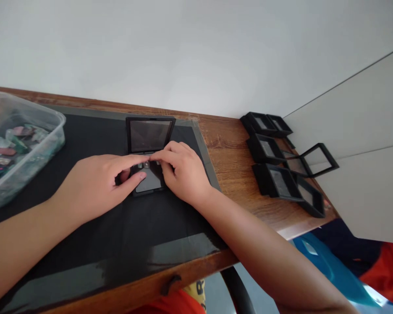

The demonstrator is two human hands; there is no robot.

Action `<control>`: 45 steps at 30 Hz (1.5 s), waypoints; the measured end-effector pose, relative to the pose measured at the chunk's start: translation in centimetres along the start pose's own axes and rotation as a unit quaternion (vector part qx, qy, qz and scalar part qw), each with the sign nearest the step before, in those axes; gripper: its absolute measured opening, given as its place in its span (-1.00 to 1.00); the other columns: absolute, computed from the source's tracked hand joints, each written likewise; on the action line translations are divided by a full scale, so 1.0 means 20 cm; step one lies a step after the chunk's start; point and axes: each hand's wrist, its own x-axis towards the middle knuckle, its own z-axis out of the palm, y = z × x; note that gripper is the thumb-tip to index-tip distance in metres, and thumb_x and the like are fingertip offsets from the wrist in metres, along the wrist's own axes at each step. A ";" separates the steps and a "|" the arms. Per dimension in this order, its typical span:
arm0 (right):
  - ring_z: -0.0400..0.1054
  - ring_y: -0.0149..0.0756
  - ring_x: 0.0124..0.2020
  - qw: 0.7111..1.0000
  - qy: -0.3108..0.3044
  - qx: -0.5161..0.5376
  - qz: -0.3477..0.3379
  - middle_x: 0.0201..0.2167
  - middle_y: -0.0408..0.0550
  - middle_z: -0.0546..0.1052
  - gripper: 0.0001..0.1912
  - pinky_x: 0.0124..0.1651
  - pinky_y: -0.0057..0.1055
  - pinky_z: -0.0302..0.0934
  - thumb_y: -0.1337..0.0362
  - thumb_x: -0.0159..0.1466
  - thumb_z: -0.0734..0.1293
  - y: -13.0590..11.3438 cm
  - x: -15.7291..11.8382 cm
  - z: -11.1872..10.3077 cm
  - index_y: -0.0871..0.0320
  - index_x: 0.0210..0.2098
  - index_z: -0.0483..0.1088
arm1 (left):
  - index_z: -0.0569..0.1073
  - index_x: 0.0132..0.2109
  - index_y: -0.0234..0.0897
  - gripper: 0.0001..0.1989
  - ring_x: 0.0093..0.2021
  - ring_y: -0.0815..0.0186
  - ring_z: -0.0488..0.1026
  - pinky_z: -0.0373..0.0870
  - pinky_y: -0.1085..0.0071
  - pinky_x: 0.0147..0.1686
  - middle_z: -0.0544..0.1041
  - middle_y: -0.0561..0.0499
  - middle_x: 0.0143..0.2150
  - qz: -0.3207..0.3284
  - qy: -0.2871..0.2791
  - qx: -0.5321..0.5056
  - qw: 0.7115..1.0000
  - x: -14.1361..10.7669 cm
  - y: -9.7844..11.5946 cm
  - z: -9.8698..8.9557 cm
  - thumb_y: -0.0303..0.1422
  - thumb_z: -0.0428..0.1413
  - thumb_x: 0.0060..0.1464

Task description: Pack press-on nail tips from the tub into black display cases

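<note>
An open black case (149,191) lies on the black mat, its clear-windowed lid (150,134) raised at the back. Inside it, near the hinge, sit a few small shiny stones (146,165). My left hand (98,183) reaches over the case from the left, index finger stretched to the stones and thumb apart over the grey lining. From the right, my right hand (183,172) bends over the case, index fingertip meeting the left one at the stones. Its thumb is near the case's right side. Whether the fingertips grip a stone cannot be made out.
A clear plastic tub (57,126) of colourful stones stands on the left. Several black framed cases (268,148) are at the table's right end, one with its lid up (319,159). A blue chair (334,270) and red cloth show at lower right.
</note>
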 end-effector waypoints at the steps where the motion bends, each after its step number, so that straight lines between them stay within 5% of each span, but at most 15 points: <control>1: 0.40 -0.15 -0.16 1.000 0.006 0.012 -0.001 -0.19 0.02 0.61 -0.58 -0.03 -0.21 0.24 0.49 0.51 0.23 0.01 0.00 0.00 0.10 -0.01 0.74 | 0.69 0.23 0.08 -0.47 -0.45 0.24 0.42 0.20 0.29 -0.37 0.57 0.07 -0.42 -0.003 -0.001 -0.002 1.000 0.00 0.00 0.00 0.07 0.01 0.33; 14: 0.55 -0.05 0.04 0.999 0.014 -0.008 -0.050 0.09 -0.04 0.77 -0.63 0.06 -0.08 0.31 0.46 0.50 0.30 0.03 -0.04 -0.05 0.05 0.02 0.75 | 0.55 0.28 -0.07 -0.35 -0.48 0.24 0.42 0.23 0.25 -0.38 0.57 0.11 -0.36 -0.068 -0.024 -0.021 0.997 0.00 0.00 -0.02 0.16 0.01 0.24; 30: 0.55 -0.11 0.06 0.997 0.024 0.072 -0.021 0.09 -0.03 0.77 -0.65 0.17 -0.11 0.34 0.38 0.53 0.36 0.01 -0.05 -0.06 0.13 0.25 0.59 | 0.52 0.30 -0.07 -0.34 -0.45 0.19 0.42 0.24 0.22 -0.35 0.53 0.09 -0.37 -0.064 -0.035 -0.034 0.997 0.00 0.00 -0.03 0.15 -0.02 0.23; 37: 0.55 -0.07 0.06 0.996 0.039 0.078 -0.015 0.02 0.01 0.74 -0.74 0.16 -0.12 0.35 0.32 0.43 0.45 -0.04 -0.05 -0.08 0.15 0.11 0.55 | 0.52 0.28 -0.05 -0.35 -0.44 0.19 0.43 0.25 0.23 -0.36 0.53 0.09 -0.38 -0.064 -0.032 -0.040 0.997 0.00 0.00 -0.02 0.16 0.00 0.22; 45: 0.53 -0.07 -0.04 0.997 0.044 0.056 0.014 -0.13 -0.08 0.72 -0.59 0.08 -0.16 0.32 0.14 0.33 0.64 -0.05 -0.05 -0.06 0.09 0.07 0.54 | 0.54 0.27 -0.03 -0.38 -0.42 0.22 0.46 0.26 0.26 -0.37 0.55 0.10 -0.34 -0.049 -0.023 -0.038 0.998 -0.01 -0.02 -0.02 0.16 0.06 0.23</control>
